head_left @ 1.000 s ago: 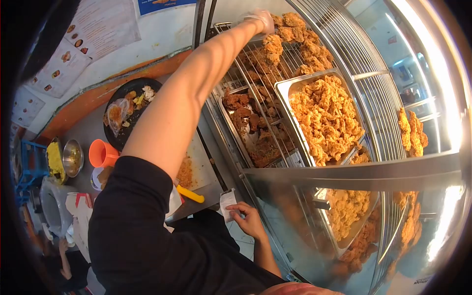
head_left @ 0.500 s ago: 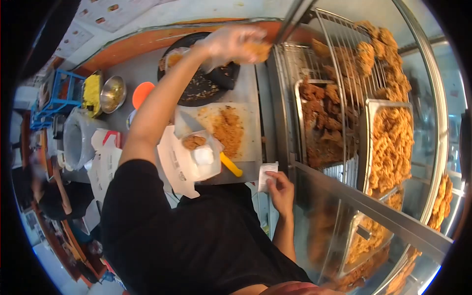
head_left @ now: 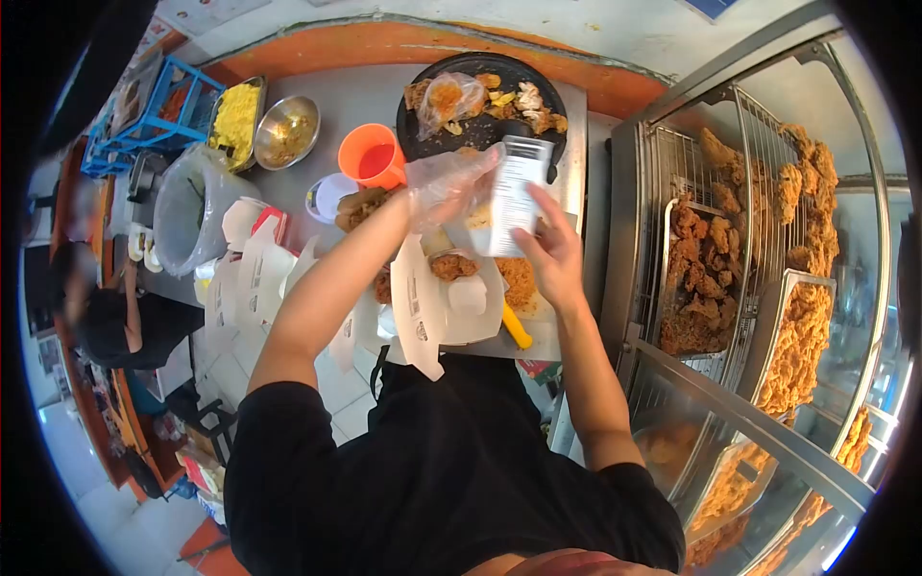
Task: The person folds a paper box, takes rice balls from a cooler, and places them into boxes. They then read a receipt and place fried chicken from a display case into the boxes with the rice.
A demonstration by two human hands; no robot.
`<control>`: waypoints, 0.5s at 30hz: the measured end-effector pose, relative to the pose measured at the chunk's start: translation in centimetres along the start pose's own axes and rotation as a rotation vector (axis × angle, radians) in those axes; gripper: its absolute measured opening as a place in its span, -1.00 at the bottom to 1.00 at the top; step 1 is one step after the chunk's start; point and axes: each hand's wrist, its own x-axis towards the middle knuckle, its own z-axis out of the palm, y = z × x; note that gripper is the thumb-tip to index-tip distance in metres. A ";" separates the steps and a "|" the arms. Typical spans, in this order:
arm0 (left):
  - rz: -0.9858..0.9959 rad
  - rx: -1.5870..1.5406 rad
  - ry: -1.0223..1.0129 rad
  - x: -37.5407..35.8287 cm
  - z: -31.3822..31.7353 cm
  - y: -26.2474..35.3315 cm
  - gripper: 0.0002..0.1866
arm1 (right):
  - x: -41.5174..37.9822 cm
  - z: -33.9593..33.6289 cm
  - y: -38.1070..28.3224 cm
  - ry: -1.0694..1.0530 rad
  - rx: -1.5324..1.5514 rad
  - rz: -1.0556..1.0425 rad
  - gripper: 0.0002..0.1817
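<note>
My right hand (head_left: 555, 252) pinches a long printed paper slip, like a receipt (head_left: 517, 206), held up over the worktop. My left hand (head_left: 451, 187), in a clear plastic glove, reaches in beside the receipt's left edge; its fingertips are blurred and partly covered. Below them an open white takeaway box (head_left: 419, 307) holds a fried chicken piece (head_left: 451, 267) and a white wrapped lump (head_left: 469, 295). A knife's yellow handle (head_left: 517, 326) sticks out beside the box, near orange-brown crumbs (head_left: 520, 284). Behind my hands is a round black pan (head_left: 540, 84) with food scraps and a plastic bag (head_left: 448, 100).
An orange cup (head_left: 373, 156), a metal bowl (head_left: 288, 132), a yellow-filled tray (head_left: 236, 120) and a clear bag-lined container (head_left: 192, 216) stand leftward. More white boxes (head_left: 252, 278) lie nearby. A glass cabinet with fried chicken (head_left: 799, 331) borders the right. Another person (head_left: 120, 322) stands far left.
My left hand has come back from the black pan toward the receipt. My right hand has raised the receipt from the worktop's front edge to above it. The camera view has shifted.
</note>
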 end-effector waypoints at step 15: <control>0.605 -0.905 0.386 -20.3 -1.5 -1.9 -0.36 | 16.2 -7.4 10.0 -0.092 -1.888 -0.208 -0.14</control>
